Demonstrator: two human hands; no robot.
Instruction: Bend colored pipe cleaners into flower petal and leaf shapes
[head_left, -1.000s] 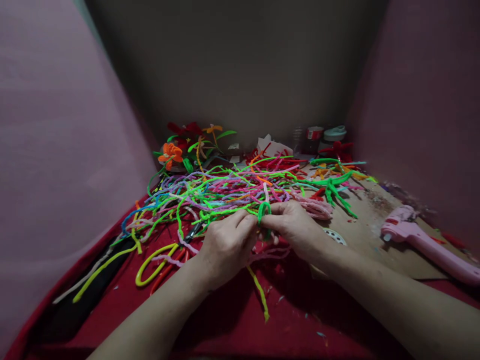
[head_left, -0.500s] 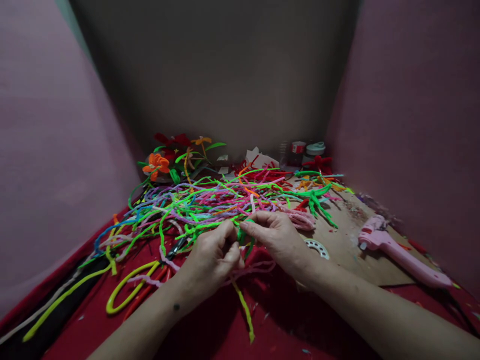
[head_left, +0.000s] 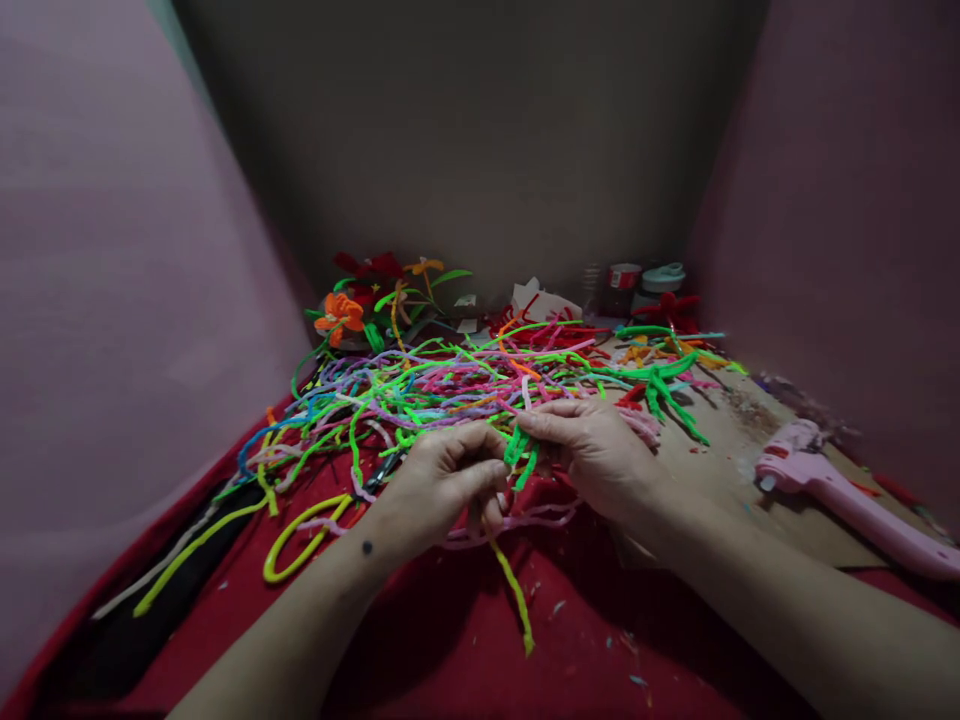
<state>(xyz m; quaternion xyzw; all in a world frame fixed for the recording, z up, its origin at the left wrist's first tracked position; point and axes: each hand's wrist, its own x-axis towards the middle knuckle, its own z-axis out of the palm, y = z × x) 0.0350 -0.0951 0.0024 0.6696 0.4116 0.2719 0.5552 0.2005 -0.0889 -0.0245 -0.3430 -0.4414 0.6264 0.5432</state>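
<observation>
Green pipe cleaner pinched between both hands, mid-worktop

Left hand closed on its 9 o'clock side, right hand fingers clamped on the 3 o'clock side; piece is bent, held just above the red cloth; pipe-cleaner pile at 12 o'clock; pink glue gun at 3 o'clock, well apart.

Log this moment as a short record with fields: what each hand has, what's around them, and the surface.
left hand: pinches the green pipe cleaner piece
right hand: pinches the same piece from the other side
behind hands: tangled pile of coloured pipe cleaners
far left: pipe cleaner flowers
right: pink glue gun on cardboard sheet
surface: red cloth
</observation>
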